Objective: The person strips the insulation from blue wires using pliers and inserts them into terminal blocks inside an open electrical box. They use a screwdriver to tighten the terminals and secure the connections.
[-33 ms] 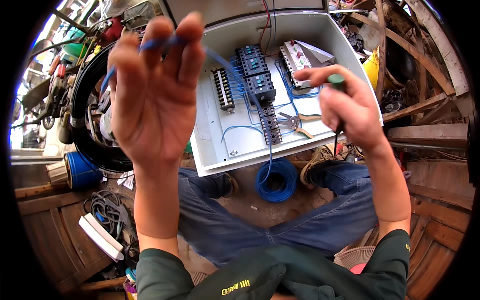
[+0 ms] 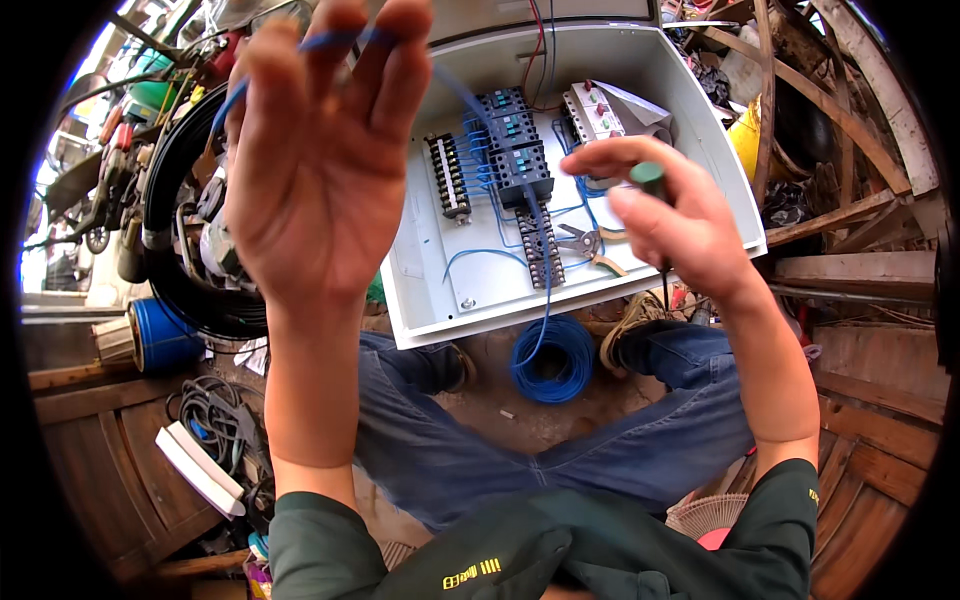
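Observation:
My left hand [image 2: 325,180] is raised high at the upper left, palm toward me, with a blue wire [image 2: 335,40] running across its bent fingers. From there the wire drops over the metal enclosure [image 2: 425,318] to a blue wire coil [image 2: 587,365] on the ground. My right hand [image 2: 695,225] grips a screwdriver [image 2: 648,175] by its green handle, shaft pointing down, index finger stretched out leftward. Inside the enclosure are black contactors [image 2: 520,170], a terminal block [image 2: 447,180] with blue wires, and a breaker [image 2: 600,115]. Wire-stripping pliers [image 2: 582,242] lie below my right hand.
A thick black cable coil [image 2: 165,240] hangs at the left, near a blue drum [image 2: 165,335]. Scrap and tools crowd the far left. Timber frames [image 2: 840,110] stand at the right. My legs [image 2: 620,440] straddle the blue coil.
My left hand has risen slightly and shifted right, carrying the blue wire. My right hand with the screwdriver has moved a little left and down.

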### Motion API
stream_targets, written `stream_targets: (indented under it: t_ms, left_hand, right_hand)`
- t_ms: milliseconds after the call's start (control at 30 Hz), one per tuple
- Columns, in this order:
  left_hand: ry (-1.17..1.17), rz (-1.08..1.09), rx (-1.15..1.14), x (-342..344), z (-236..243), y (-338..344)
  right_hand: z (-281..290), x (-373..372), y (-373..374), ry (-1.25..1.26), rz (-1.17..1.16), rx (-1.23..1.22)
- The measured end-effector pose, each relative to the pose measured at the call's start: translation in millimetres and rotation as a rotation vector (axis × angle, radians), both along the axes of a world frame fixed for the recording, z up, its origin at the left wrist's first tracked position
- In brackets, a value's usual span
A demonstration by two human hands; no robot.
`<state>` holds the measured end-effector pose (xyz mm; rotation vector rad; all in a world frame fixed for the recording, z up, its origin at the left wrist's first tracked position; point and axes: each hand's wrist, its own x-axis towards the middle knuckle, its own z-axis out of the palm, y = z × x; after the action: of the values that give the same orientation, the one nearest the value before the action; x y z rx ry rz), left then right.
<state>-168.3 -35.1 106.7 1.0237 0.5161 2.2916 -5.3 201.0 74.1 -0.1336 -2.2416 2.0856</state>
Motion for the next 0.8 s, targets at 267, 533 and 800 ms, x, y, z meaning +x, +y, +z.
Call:
stream_targets:
  t_ms: [267,533,800]
  left_hand:
    - [-0.120,0.613,-0.321,-43.1,-45.3,45.2]
    - [0.783,1.256,-1.439,-107.0,-139.2,58.2]
    - [-0.100,0.853,-1.723,-147.2,-195.0,83.2]
  right_hand:
    - [7.5,-43.0,7.3,0.050,-0.326,-0.078]
    - [-0.6,-141.0,13.5,0.014,-0.334,0.569]
    - [-75.3,-223.5,-1.7,0.069,-0.409,1.079]
